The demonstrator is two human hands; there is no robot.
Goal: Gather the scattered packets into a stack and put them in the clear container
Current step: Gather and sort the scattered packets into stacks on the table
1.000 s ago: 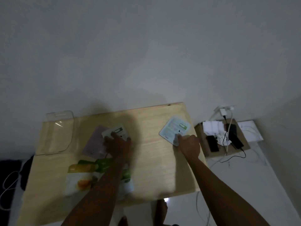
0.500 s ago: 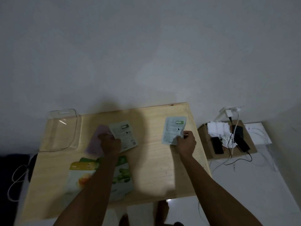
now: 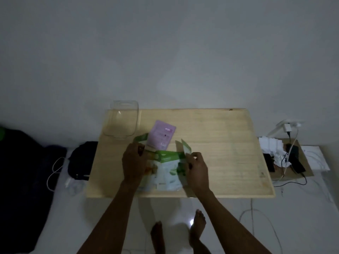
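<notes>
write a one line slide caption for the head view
Both hands, left hand and right hand, hold green packets above a pile on the wooden table; pink packet and clear container lie beyond.

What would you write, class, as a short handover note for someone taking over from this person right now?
Left hand: holds a green-edged packet, raised off the table.
Right hand: its fingers pinch another pale green packet.
Between the hands, green-and-white packets lie overlapped near the front edge of the light wooden table.
The pink rectangular packet lies apart, beside the clear plastic container, which is empty.
Done: most packets brought together.
Left: add the pink one, square the stack, place it in the container.
</notes>
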